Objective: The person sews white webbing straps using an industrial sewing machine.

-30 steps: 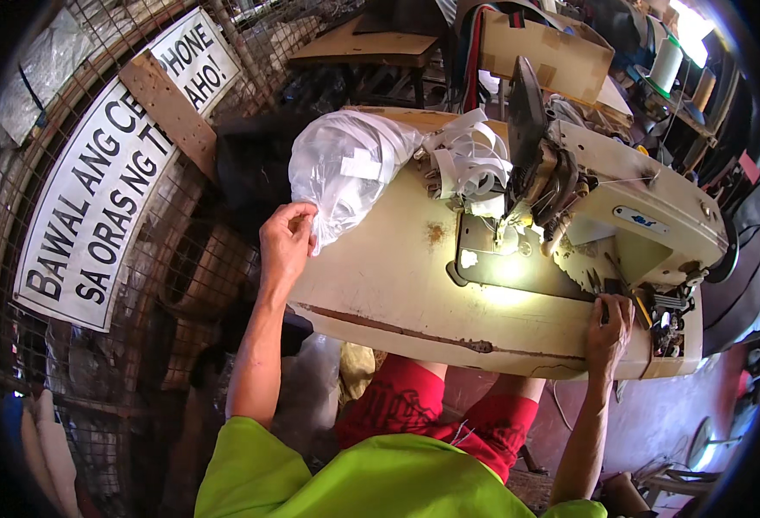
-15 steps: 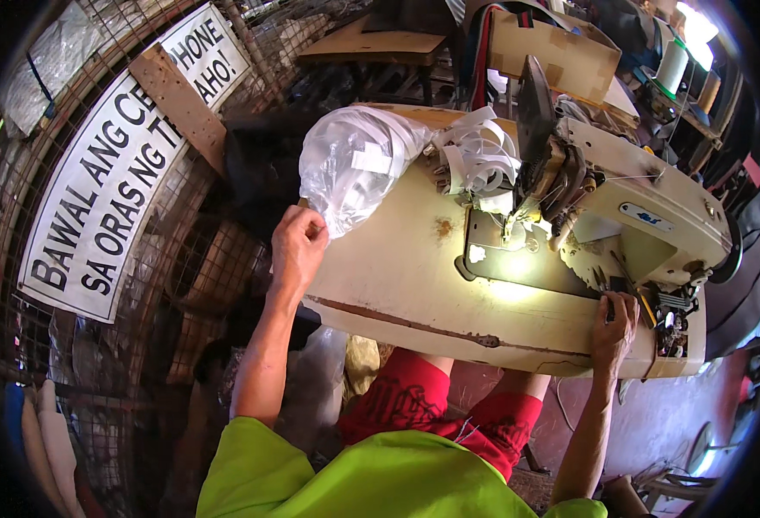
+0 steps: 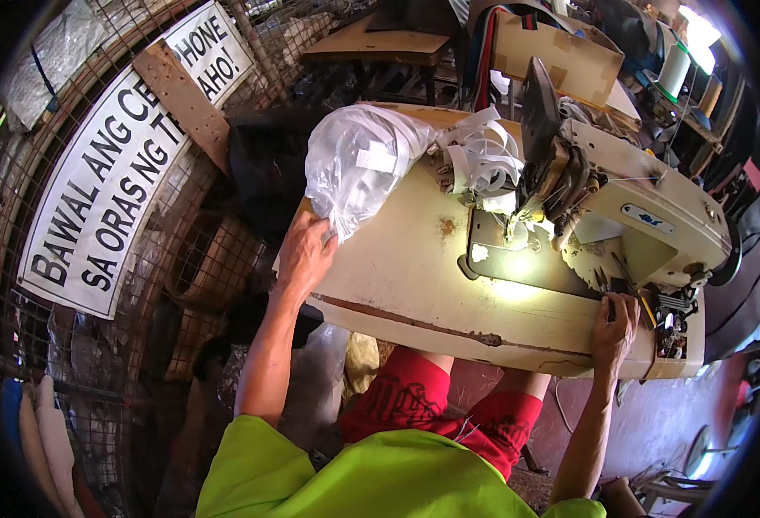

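A clear plastic bag (image 3: 350,186) filled with white strips lies at the far left of the sewing table (image 3: 380,268). My left hand (image 3: 307,255) is closed on the bag's gathered near end, its fingers bent over the plastic. At the right front of the table, my right hand (image 3: 614,328) rests closed around small scissors (image 3: 602,281), whose pointed tips stick out past the fingers. A beige sewing machine (image 3: 656,194) stands right of centre, with its lamp lighting the metal plate under the needle. Loose white strips (image 3: 483,160) are heaped between the bag and the machine.
Metal parts (image 3: 675,332) crowd the table's right corner beside my right hand. Behind the machine are a cardboard box (image 3: 552,56) and a thread cone (image 3: 674,69). A wire mesh wall with a white sign (image 3: 95,207) runs along the left.
My left hand has shifted slightly to the right, and its fingers now lie further over the bag's gathered end. My right hand has stayed in place.
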Demonstrator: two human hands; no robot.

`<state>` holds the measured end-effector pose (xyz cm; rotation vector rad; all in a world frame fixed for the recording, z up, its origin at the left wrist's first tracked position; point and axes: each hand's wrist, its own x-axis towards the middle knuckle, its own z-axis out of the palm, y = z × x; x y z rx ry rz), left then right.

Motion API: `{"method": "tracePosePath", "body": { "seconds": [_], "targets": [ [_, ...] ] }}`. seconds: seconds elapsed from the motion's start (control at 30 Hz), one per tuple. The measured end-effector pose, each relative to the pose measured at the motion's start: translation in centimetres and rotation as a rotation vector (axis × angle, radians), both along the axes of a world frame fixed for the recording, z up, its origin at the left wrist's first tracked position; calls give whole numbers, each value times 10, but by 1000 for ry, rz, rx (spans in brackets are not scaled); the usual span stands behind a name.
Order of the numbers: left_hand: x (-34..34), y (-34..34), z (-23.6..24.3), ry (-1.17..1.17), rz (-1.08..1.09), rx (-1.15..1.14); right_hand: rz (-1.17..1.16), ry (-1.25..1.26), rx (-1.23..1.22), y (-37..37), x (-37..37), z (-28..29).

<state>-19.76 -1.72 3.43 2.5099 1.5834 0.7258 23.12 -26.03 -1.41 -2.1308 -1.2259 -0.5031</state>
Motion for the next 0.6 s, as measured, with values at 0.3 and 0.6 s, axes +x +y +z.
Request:
{"method": "tracePosePath", "body": {
  "seconds": [0.3,0.6],
  "targets": [
    [-1,8,-11,-25,-77,-1,18,-5,24,0,3,-3],
    [-3,-1,-11,-295,-16,55,-1,-5,8,0,1,-1]
  ]
}}
